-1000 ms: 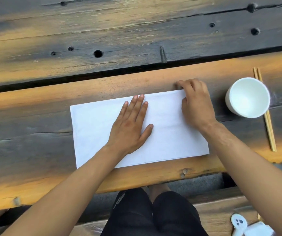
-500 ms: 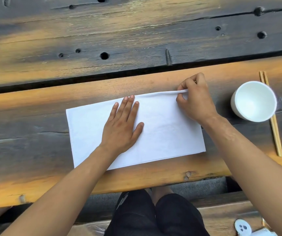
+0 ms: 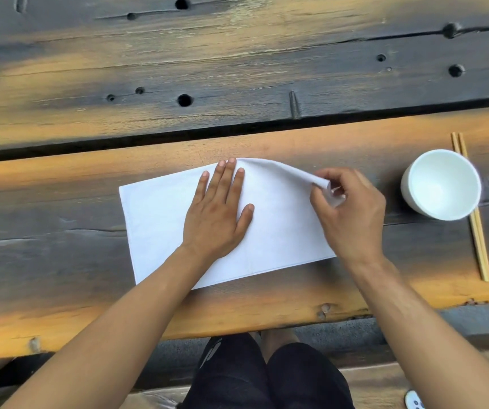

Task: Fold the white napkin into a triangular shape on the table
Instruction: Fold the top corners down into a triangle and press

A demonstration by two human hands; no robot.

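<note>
Since a sec ago the right hand (image 3: 348, 208) has pinched the far-right corner of the white napkin (image 3: 160, 219) and peeled it up and inward, prob. starting the diagonal fold. Left hand (image 3: 218, 214) lies flat, fingers spread, pinning the napkin's centre to the table (image 3: 60, 246).

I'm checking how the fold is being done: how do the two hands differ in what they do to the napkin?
The left hand lies flat, fingers spread, pressing the white napkin against the table; the right hand is curled, pinching the lifted far-right corner. The left sits mid-napkin, the right at its right edge. Both are bare and touch the napkin.
</note>
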